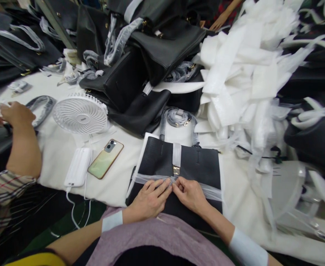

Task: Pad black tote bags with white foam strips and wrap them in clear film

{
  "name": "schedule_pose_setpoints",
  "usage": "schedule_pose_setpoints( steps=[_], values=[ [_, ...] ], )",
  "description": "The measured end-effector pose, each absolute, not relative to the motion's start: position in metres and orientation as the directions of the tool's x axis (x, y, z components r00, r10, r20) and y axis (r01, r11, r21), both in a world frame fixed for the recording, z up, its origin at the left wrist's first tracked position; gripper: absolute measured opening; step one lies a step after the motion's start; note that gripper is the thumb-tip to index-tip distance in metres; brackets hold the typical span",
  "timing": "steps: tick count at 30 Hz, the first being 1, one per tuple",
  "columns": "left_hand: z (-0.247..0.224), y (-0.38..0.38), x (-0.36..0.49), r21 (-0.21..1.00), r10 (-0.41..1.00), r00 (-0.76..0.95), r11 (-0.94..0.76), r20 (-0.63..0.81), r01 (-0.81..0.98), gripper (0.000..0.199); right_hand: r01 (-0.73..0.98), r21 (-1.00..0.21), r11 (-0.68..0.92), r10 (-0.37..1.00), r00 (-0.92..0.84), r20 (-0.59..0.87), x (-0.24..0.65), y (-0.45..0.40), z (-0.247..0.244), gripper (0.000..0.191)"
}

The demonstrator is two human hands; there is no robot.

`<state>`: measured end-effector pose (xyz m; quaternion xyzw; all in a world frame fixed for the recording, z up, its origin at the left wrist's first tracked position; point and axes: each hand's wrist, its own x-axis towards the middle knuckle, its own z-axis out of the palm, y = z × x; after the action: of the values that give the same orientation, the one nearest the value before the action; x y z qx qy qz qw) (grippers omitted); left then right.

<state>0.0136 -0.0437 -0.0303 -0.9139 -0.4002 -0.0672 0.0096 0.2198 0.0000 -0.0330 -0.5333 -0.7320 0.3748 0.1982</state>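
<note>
In front of me a black leather handbag (pixel 157 157) lies flat on the table, with a white sheet edge showing behind it. A translucent plastic strip (pixel 211 193) runs across its front below a gold clasp (pixel 176 170). White wrapping covers the strap tab (pixel 176 154) above that clasp. My left hand (pixel 151 195) rests on the strip with its fingers stretched out flat. Beside it, my right hand (pixel 190 193) is closed in a pinch on the strip, just under the clasp. The two hands' fingertips nearly meet.
Left of the bag are a phone (pixel 106 159), a white power bank (pixel 78 167) with a cable, and a white fan (pixel 81 114). Black bags (pixel 162 44) pile up behind. White foam sheets (pixel 229 74) heap at back right, near a tape dispenser (pixel 290 188). A co-worker's arm (pixel 24 140) is at left.
</note>
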Motion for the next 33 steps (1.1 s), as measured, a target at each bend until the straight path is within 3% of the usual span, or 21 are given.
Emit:
schedule_pose_setpoints(
  steps=[4,7,10,14,20,33],
  values=[
    [-0.026,-0.042,0.015,0.063,0.734,0.666,-0.677,0.132,0.733,0.049,0.493,-0.867,0.069,0.927,-0.353,-0.126,0.23,-0.003,-0.022,0.027],
    [-0.023,-0.042,0.015,0.083,0.735,0.666,-0.677,0.127,0.731,0.047,0.478,-0.848,0.227,0.944,-0.321,0.072,0.237,-0.014,-0.01,0.022],
    [-0.021,-0.042,0.016,0.089,0.735,0.667,-0.677,0.121,0.73,0.046,0.488,-0.643,0.59,0.79,-0.515,0.334,0.241,-0.025,-0.004,0.029],
    [-0.02,-0.042,0.016,0.087,0.736,0.666,-0.676,0.119,0.732,0.046,0.455,-0.379,0.806,0.584,-0.718,0.378,0.245,-0.029,-0.009,0.048],
    [-0.027,-0.043,0.016,0.075,0.726,0.669,-0.685,0.158,0.725,0.039,0.567,-0.308,0.764,0.642,-0.719,0.268,0.242,-0.036,-0.034,0.055],
    [-0.033,-0.046,0.017,0.081,0.741,0.65,-0.668,0.171,0.74,0.055,0.579,-0.433,0.691,0.72,-0.611,0.329,0.237,-0.044,-0.054,0.067]
  ],
)
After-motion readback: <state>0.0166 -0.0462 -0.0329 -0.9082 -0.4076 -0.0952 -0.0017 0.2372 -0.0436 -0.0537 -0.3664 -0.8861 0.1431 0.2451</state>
